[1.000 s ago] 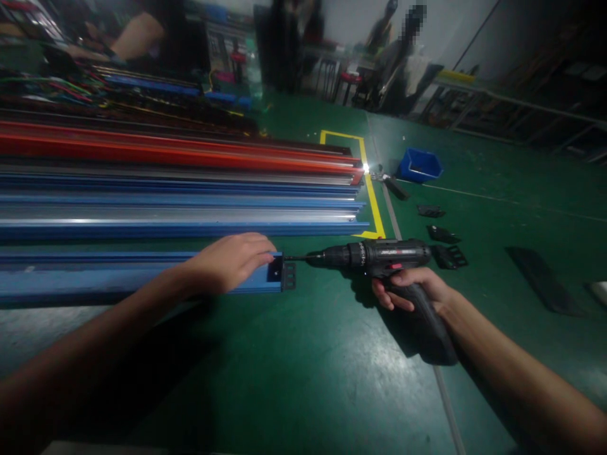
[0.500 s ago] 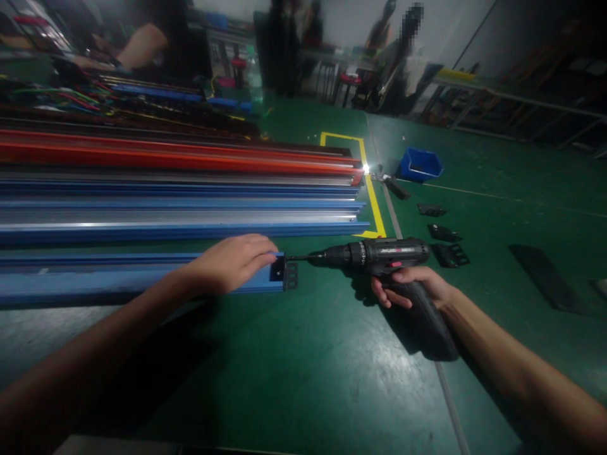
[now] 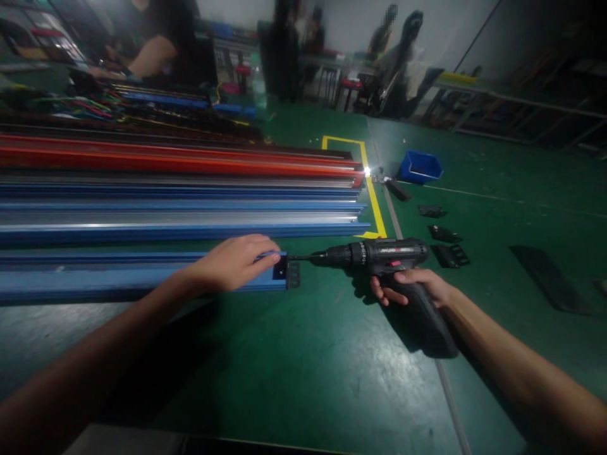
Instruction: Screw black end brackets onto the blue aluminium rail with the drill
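Note:
My right hand (image 3: 412,287) is wrapped round the grip of a black cordless drill (image 3: 389,253), which lies level and points left. Its long bit (image 3: 300,257) meets the black end bracket (image 3: 294,275) at the right end of a blue aluminium profile (image 3: 118,278). Whether the tip sits in a screw is too small to tell. Over the top of that profile, close to its end, my left hand (image 3: 239,262) is closed, with the thumb on the near side and the fingers partly hidden.
Behind lie several blue profiles (image 3: 190,218) and red profiles (image 3: 190,161), beside yellow tape (image 3: 374,202). To the right are black brackets (image 3: 446,234), a blue bin (image 3: 421,167), a black-handled tool (image 3: 396,188) and a dark flat plate (image 3: 545,278). A person's arm (image 3: 152,57) is at back left.
The view has shifted very slightly. Both hands, the drill and the blue profile keep nearly the same positions, with the bit still at the end bracket.

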Demonstrator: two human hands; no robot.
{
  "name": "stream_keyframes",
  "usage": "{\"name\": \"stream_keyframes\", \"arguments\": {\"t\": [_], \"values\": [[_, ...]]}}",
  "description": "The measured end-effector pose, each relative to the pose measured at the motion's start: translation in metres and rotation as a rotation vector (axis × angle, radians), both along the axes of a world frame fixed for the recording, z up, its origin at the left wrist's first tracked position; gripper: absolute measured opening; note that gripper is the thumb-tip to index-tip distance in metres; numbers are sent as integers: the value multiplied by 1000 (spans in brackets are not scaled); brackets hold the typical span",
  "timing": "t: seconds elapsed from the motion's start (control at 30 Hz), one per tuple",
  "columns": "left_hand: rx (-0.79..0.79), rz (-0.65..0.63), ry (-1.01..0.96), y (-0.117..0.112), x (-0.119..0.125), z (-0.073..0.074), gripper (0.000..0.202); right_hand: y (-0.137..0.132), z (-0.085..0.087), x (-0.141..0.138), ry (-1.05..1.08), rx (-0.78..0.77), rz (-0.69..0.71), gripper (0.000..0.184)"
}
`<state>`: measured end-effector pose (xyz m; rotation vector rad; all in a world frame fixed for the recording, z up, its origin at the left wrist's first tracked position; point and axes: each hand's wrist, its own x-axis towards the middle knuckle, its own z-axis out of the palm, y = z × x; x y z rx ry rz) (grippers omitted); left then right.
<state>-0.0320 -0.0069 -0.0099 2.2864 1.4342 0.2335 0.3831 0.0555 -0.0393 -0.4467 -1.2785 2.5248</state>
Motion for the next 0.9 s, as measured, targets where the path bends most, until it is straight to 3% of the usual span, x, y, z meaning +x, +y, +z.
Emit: {"name": "stream_keyframes", "arguments": {"t": [0.7,0.9], "values": [[-1,15,-6,-1,0,0,46,0,3,1,-89,-106,-32,39],[-7,-5,-2,0,0,-1,46,1,2,0,-74,-69,-15,36]]}}
